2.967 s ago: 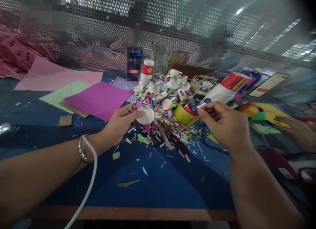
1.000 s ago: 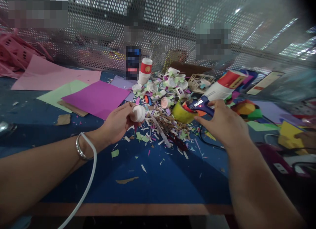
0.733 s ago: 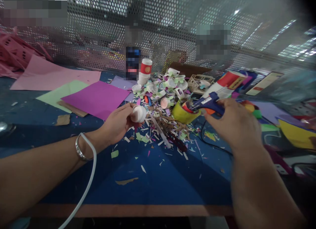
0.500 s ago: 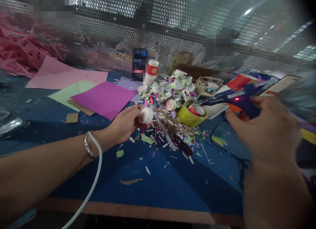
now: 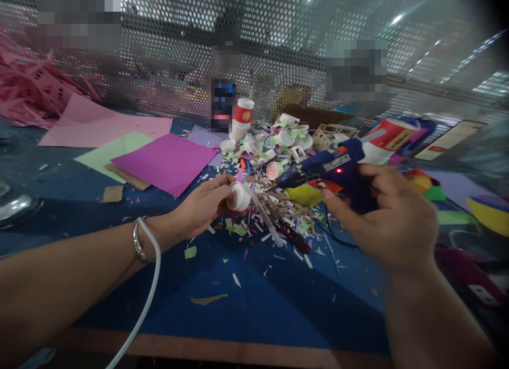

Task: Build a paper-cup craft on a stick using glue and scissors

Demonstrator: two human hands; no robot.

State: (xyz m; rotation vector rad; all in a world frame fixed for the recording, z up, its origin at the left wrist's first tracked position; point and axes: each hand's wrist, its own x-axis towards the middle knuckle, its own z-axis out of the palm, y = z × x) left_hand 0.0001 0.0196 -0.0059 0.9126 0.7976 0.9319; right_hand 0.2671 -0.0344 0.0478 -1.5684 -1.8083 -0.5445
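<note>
Between the fingers of my left hand (image 5: 210,202) is a small white plastic cap (image 5: 240,196), with a strip of pink paper (image 5: 239,175) sticking up beside it. My right hand (image 5: 389,215) is wrapped round the grip of a blue glue gun (image 5: 322,167), whose small red light is lit. The gun's nozzle points left, a short way right of the cap and apart from it. Under the gun, a roll of yellow tape (image 5: 305,195) is partly covered. Just right of the cap, a clear glue stick (image 5: 268,220) lies among paper scraps (image 5: 238,228).
A heap of white caps with paper strips (image 5: 284,138) lies behind my hands, near a red-and-white paper cup (image 5: 244,111). Purple (image 5: 165,162) and pink sheets (image 5: 115,122) lie at left. Dark-red-handled cutter (image 5: 296,239) rests in the scraps. Perforated metal panel (image 5: 167,56) stands behind.
My right hand has brought the glue gun left and slightly down, from over the tape roll to close beside the cap. My left hand and the cap have barely shifted.
</note>
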